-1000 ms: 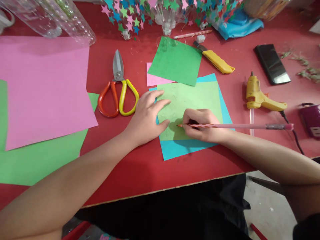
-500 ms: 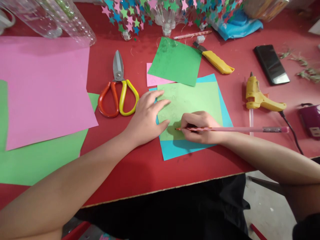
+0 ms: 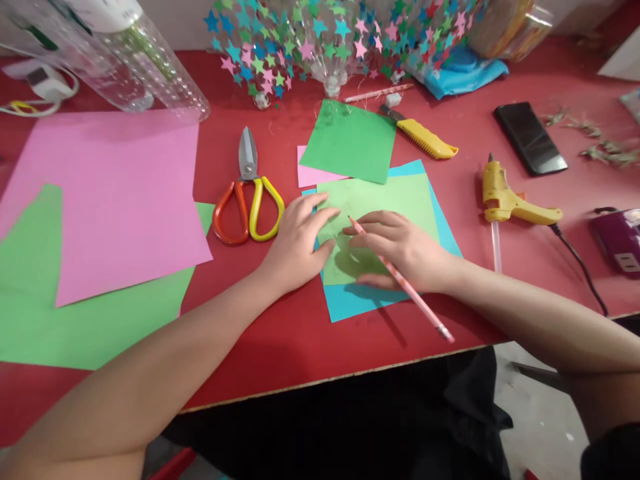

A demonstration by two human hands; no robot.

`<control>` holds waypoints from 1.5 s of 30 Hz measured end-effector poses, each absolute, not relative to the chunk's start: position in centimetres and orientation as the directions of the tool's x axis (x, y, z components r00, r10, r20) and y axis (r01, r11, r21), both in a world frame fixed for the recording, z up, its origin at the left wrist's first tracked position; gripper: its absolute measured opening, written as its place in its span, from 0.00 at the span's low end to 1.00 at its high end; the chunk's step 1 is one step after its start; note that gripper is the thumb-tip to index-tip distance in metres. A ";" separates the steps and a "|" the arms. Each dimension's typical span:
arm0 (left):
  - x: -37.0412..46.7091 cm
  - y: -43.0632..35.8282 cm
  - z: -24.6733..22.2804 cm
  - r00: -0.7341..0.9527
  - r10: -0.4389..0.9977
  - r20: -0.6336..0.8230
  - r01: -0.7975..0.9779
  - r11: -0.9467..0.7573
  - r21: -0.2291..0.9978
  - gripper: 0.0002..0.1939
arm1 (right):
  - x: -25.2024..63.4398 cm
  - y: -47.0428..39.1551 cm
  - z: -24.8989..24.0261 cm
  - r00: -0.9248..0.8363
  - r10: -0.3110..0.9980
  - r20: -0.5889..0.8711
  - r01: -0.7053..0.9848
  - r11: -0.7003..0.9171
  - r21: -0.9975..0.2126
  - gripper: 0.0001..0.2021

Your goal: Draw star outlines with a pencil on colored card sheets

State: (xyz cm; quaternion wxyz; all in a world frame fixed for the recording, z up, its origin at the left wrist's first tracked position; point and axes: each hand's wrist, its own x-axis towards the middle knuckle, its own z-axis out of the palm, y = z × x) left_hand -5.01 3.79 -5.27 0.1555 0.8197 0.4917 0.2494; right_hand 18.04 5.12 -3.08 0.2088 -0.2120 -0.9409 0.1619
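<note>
My left hand point(image 3: 300, 247) lies with its fingers spread on the left edge of a light green sheet of paper point(image 3: 400, 193). Faint pencil marks show on that sheet, partly covered by my hands. Over its right half is my right hand point(image 3: 405, 250), its fingers loosened, with a pink pencil point(image 3: 419, 301) lodged between them. The pencil's tip points up and left, and its eraser end hangs toward the table's front edge. Beneath the light green sheet, a blue sheet point(image 3: 345, 307) sticks out. Scissors point(image 3: 249, 180) with red and yellow handles lie just left of my left hand.
Dark green paper point(image 3: 350, 143) and a yellow cutter knife point(image 3: 427, 139) lie behind. To the right are a glue gun point(image 3: 520, 203), a phone point(image 3: 531, 139) and a purple box point(image 3: 620, 240). Large pink paper point(image 3: 130, 200) covers the left. Star-covered strands point(image 3: 330, 40) stand at the back.
My right hand has loosened its writing grip, and the pencil has swung from level to slanting, its eraser end now toward me. My left hand stays on the paper. The view has tilted up slightly.
</note>
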 end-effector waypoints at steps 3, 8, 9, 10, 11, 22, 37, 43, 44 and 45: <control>-5.1 3.9 -5.6 0.370 0.886 0.279 0.725 -0.463 0.510 0.18 | 18.1 4.4 -2.9 -0.891 0.401 0.212 0.351 0.906 -0.237 0.28; -5.3 4.2 -6.0 0.348 0.894 0.282 0.717 -0.448 0.535 0.18 | 17.8 3.8 -2.3 -0.932 0.333 0.145 0.330 0.943 -0.043 0.19; -5.3 4.2 -6.1 0.345 0.895 0.282 0.713 -0.445 0.541 0.18 | 17.8 3.6 -2.2 -0.940 0.311 0.139 0.314 0.950 -0.001 0.17; -5.4 4.2 -6.1 0.342 0.896 0.284 0.709 -0.444 0.548 0.18 | 17.7 3.5 -2.1 -0.946 0.295 0.132 0.302 0.953 0.036 0.16; -5.4 4.2 -6.1 0.339 0.896 0.289 0.704 -0.445 0.554 0.17 | 17.7 3.3 -2.0 -0.950 0.286 0.125 0.296 0.953 0.069 0.14; -5.3 4.4 -5.8 0.104 0.896 0.432 0.514 -0.420 0.747 0.18 | 18.5 1.8 1.0 -0.763 0.362 0.536 0.431 0.902 0.004 0.09; -4.8 3.7 -5.2 0.494 0.784 0.375 0.632 -0.620 0.465 0.11 | 18.1 6.9 -0.5 -0.661 0.594 0.458 0.691 0.719 0.066 0.14; -4.6 3.1 -4.6 0.600 0.727 0.335 0.636 -0.687 0.351 0.13 | 17.9 7.9 -2.6 -0.680 0.648 0.343 0.642 0.752 -0.148 0.08; -4.5 3.0 -4.5 0.615 0.717 0.328 0.637 -0.697 0.330 0.13 | 17.9 7.9 -2.9 -0.682 0.651 0.333 0.628 0.755 -0.188 0.08; -4.4 2.9 -4.4 0.631 0.707 0.319 0.637 -0.707 0.307 0.13 | 18.0 7.8 -3.2 -0.695 0.641 0.327 0.604 0.767 -0.218 0.08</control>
